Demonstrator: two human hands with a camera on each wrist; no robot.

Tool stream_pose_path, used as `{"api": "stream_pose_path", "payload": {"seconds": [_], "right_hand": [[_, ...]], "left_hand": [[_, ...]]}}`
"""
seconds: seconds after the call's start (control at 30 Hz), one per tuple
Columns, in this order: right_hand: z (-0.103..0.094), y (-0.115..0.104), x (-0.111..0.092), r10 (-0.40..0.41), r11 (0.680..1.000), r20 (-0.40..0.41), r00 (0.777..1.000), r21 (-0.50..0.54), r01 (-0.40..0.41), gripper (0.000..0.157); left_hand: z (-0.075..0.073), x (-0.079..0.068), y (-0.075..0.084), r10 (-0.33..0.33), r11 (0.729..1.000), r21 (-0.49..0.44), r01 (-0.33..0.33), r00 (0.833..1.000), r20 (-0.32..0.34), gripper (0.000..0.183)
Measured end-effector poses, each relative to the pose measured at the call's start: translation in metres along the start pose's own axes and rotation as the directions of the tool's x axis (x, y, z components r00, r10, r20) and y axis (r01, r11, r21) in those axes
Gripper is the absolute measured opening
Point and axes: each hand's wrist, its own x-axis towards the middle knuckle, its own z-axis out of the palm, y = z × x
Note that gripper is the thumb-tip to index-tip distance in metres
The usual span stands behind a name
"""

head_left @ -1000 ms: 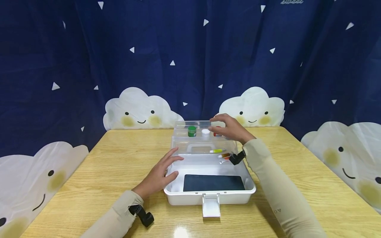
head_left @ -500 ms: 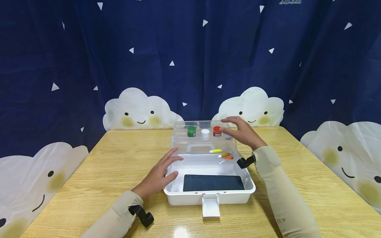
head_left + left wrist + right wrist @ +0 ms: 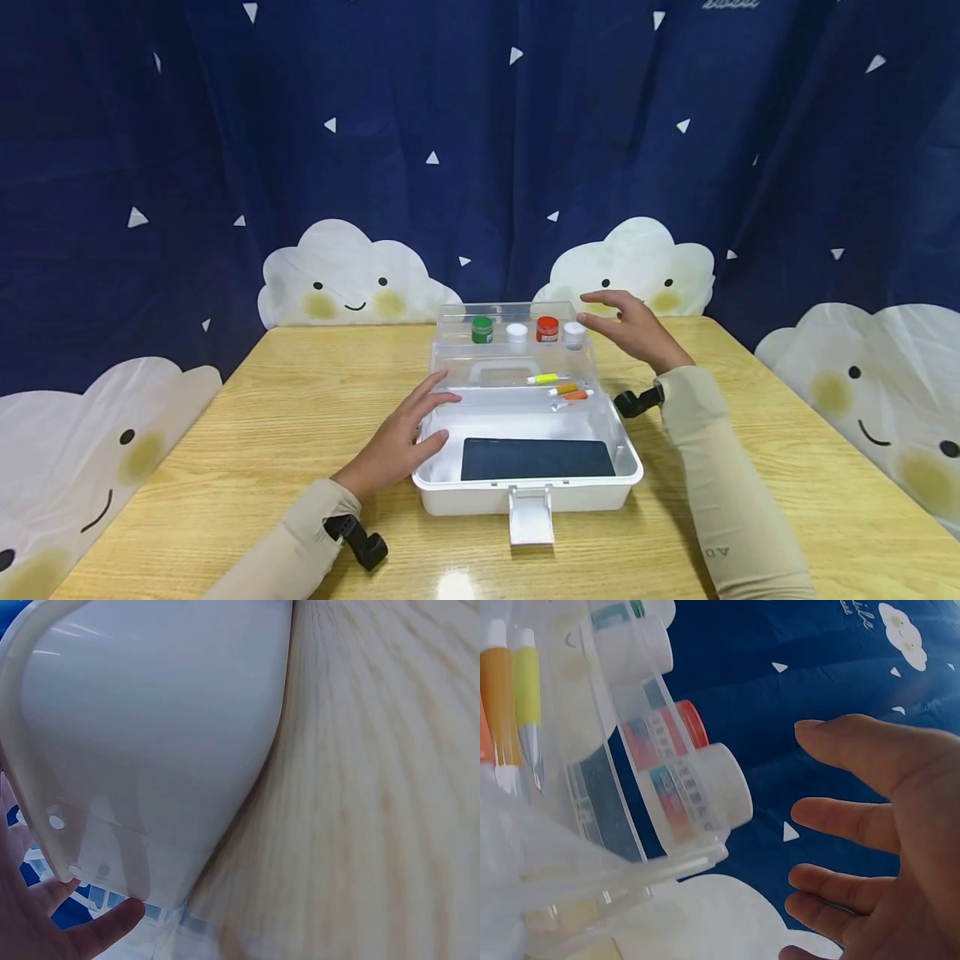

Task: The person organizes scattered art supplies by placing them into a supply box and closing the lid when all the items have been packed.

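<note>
A white storage box [image 3: 517, 500] stands on the table with its clear tiered trays [image 3: 468, 375] raised at the back. In the top tray sit a green jar [image 3: 482, 330], a white-lidded jar [image 3: 516, 333], a red jar [image 3: 547, 328] and another white-lidded jar [image 3: 573, 335] at the right end. My right hand [image 3: 636, 332] is just right of that last jar, fingers spread and holding nothing; the right wrist view shows a gap to the jar [image 3: 731, 787]. My left hand [image 3: 393, 442] is at the box's left side, fingers loosely spread by its wall [image 3: 150, 750].
Small yellow [image 3: 546, 379], ochre [image 3: 564, 389] and orange [image 3: 576, 396] paint tubes lie in the lower tray's right part. A dark flat rectangle [image 3: 536, 460] lies on the box floor. The front latch [image 3: 531, 517] hangs down. A blue curtain [image 3: 480, 150] hangs behind the table [image 3: 315, 383].
My right hand has moved right, away from the red jar and past the tray's end. The red jar, the rightmost white-lidded jar and the tubes came into full view. My left hand stayed still.
</note>
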Motion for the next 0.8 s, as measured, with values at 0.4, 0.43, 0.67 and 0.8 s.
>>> {"api": "stream_pose_path", "payload": {"seconds": [0.4,0.43,0.67,0.8], "right_hand": [[-0.007,0.024,-0.004,0.079,0.995,0.04,0.996,0.06,-0.082,0.071],[-0.007,0.025,-0.003,0.085,0.994,0.042,0.995,0.06,-0.088,0.072],[-0.006,0.033,-0.001,0.095,0.989,0.032,0.995,0.11,-0.098,0.069],[-0.002,0.04,0.001,0.1,0.982,0.038,0.994,0.158,-0.104,0.068]], "left_hand": [[0.002,0.002,0.003,-0.003,1.0,-0.015,0.003,1.0,0.013,0.045],[0.002,0.002,0.002,-0.004,1.0,-0.013,0.004,1.0,0.013,0.045],[0.001,0.001,0.0,-0.011,1.0,0.005,0.011,1.0,0.007,0.044],[0.0,0.001,-0.001,-0.014,1.0,0.015,0.014,1.0,0.003,0.044]]}}
